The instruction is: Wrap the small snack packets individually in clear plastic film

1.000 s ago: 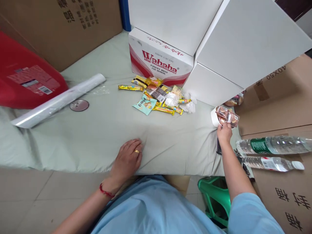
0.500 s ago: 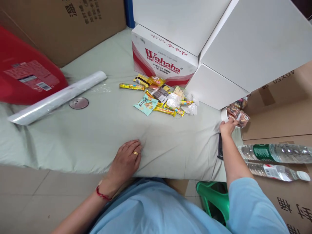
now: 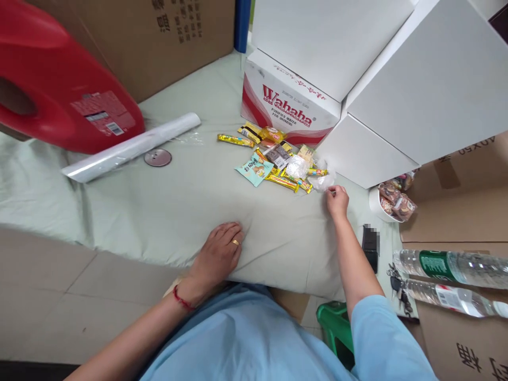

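Note:
My left hand (image 3: pixel 222 248) lies flat on the pale green cloth (image 3: pixel 178 211) near the table's front edge, holding nothing. A gold ring is on one finger. My right hand (image 3: pixel 337 201) has its fingers pinched at the edge of a crumpled clear plastic bag (image 3: pixel 323 181), at the right end of a snack pile. In that pile are a light green snack packet (image 3: pixel 254 169), several yellow stick packets (image 3: pixel 282 182), a dark packet with a white label (image 3: pixel 278 154) and a crumpled whitish wrapper (image 3: pixel 297 166).
Behind the pile stands a Wahaha carton (image 3: pixel 289 106) beside white boxes (image 3: pixel 420 69). A white container of wrapped snacks (image 3: pixel 381 206), a black phone-like object (image 3: pixel 370 248), keys and two bottles (image 3: pixel 456 264) are at right. At left are a plastic film roll (image 3: pixel 135 145) and red jug (image 3: pixel 91 95).
My right hand has moved left from the white container of wrapped snacks to the clear plastic bag by the pile. The view has shifted; my left hand stays on the cloth.

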### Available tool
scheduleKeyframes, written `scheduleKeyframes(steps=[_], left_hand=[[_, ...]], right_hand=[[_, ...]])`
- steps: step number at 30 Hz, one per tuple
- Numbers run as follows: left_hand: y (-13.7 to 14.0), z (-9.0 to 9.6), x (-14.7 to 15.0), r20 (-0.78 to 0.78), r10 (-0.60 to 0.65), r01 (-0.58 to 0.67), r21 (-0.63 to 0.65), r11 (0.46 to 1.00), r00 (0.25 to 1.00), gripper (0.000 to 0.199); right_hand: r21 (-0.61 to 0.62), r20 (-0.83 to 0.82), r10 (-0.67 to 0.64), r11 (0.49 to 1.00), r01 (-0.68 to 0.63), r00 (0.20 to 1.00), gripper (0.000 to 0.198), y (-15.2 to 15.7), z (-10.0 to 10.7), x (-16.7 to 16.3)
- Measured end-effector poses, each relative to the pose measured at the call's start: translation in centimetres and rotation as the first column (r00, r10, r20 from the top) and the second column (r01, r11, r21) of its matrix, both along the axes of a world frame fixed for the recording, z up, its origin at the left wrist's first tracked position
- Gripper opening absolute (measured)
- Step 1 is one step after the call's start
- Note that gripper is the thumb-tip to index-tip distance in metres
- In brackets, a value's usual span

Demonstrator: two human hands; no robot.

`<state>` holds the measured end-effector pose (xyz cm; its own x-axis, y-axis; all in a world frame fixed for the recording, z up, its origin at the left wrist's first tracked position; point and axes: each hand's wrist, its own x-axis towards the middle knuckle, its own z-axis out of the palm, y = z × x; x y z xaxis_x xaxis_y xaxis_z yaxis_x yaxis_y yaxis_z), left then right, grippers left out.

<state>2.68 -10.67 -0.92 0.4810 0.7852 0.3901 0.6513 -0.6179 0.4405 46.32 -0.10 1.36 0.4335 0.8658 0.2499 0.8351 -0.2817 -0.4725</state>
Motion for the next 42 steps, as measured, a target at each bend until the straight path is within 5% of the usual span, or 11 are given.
scheduleKeyframes(steps=[7,14,18,22,24,28,30,32,37,40,42], left_hand=[[-0.1,0.3,0.0,-0.024,0.001,-0.001,0.002,1.000,1.000,0.028],[0.0,0.3,0.0,-0.061,-0.016,0.018,0.032,0.999,0.998,0.027],[-0.1,0.3,0.1,-0.033,0.001,0.000,0.029,1.000,0.999,0.027],[-0.3,-0.1,-0.3,0.061,0.004,-0.005,0.016,1.000,0.998,0.024],[-0.4,-0.2,-0.5,0.159,0.015,-0.012,-0.017,1.000,0.987,0.022],[-0.1,1.0,-0.1,0.358,0.062,-0.005,-0.158,0.987,0.932,0.019],[0.7,2.1,1.2,0.441,0.035,0.071,-0.222,0.973,0.897,0.018],[1.9,3.0,3.4,0.508,-0.015,0.170,-0.259,0.951,0.861,0.017],[5.2,2.7,9.3,0.620,-0.048,0.335,-0.355,0.873,0.783,0.043],[6.5,1.3,10.6,0.619,0.022,0.333,-0.451,0.828,0.785,0.017],[6.9,0.7,10.5,0.642,0.049,0.356,-0.486,0.798,0.765,0.019]], right_hand=[[0.105,0.051,-0.031,0.994,0.025,0.998,0.021,-1.6,0.3,-2.6],[0.110,0.085,0.354,0.925,-0.362,0.931,0.030,1.9,1.8,-9.6],[0.058,0.043,0.304,0.950,-0.306,0.952,0.018,3.8,1.7,-12.2],[0.215,-0.233,0.220,0.962,-0.170,0.947,0.013,1.3,1.4,-13.3],[0.287,-0.541,0.202,0.957,-0.047,0.816,0.017,-1.7,0.9,-14.0],[0.195,-0.950,0.179,0.980,0.040,0.255,0.032,-7.6,-0.3,-15.5],[0.188,-0.977,0.182,0.981,0.049,0.110,0.036,-9.0,-0.4,-15.9],[0.213,-0.976,0.210,0.975,0.066,0.053,0.037,-9.3,-0.4,-16.0],[0.272,-0.954,0.271,0.962,-0.013,0.128,0.035,-8.7,-0.7,-16.4],[0.282,-0.918,0.297,0.955,-0.092,0.263,0.029,-9.1,-1.6,-16.9],[0.292,-0.907,0.306,0.952,-0.092,0.288,0.028,-9.3,-1.9,-17.0]])
